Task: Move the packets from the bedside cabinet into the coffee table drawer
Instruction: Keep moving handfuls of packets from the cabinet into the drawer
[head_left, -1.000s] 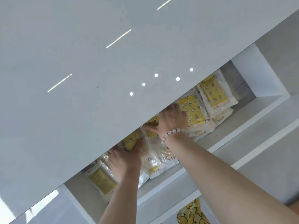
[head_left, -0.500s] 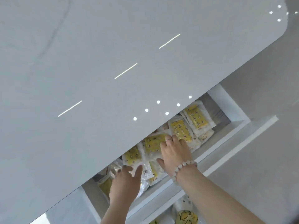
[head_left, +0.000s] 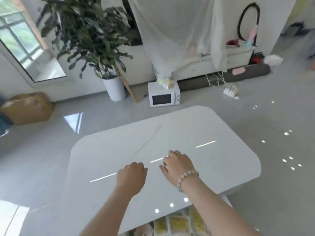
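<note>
Your left grip (head_left: 131,176) and right grip (head_left: 177,166) hover over the surface (head_left: 221,159), both loosely curled and empty. The packets (head_left: 177,224) lie in the drawer (head_left: 225,200) under its near edge, behind both wrists, nearer your right.

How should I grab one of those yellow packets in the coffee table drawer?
Probably pinch a yellow packet by its near pale border, coming in low from your side. The packets lie flat, and the coffee table top overhangs their far ends, so a straight top-down reach is blocked.
</note>
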